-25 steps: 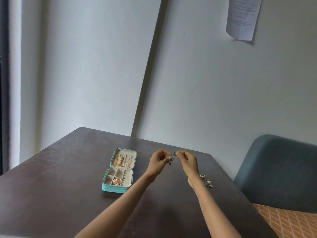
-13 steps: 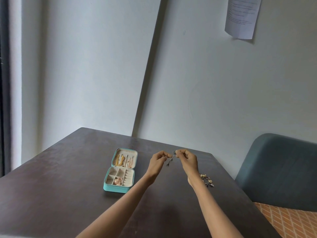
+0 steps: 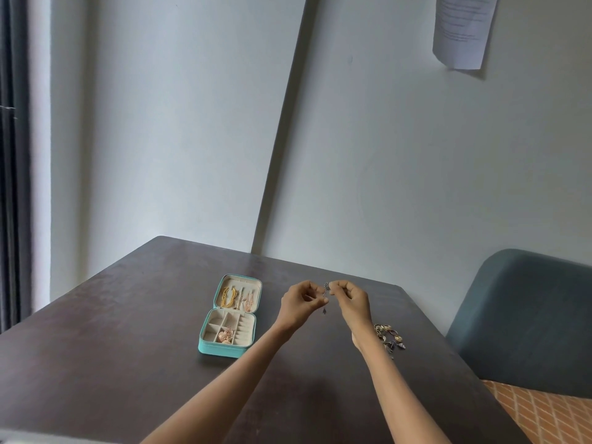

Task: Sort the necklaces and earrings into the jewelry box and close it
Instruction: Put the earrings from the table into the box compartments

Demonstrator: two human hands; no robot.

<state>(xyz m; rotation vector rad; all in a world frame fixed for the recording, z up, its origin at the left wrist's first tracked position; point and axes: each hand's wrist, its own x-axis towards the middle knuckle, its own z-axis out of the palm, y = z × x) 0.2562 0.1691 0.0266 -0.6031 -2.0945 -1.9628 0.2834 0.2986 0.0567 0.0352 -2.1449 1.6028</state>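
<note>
Both hands, left [image 3: 299, 302] and right [image 3: 350, 299], pinch a small silver dangling earring [image 3: 326, 294]; the open teal jewelry box [image 3: 228, 346] is partly filled, a loose jewelry pile [image 3: 389, 336] unsorted.

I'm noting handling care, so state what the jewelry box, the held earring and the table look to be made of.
Jewelry box: turquoise shell, probably faux leather, matte; cream lining looks like velvet.
Earring, pinched by the left hand and right hand: silvery metal, by its glint.
Table: dark wood or laminate, dull sheen.

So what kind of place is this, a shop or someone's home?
Probably a room in a home: a dark wooden table pushed into a plain wall corner, a padded teal chair beside it, and a printed sheet stuck on the wall.
</note>
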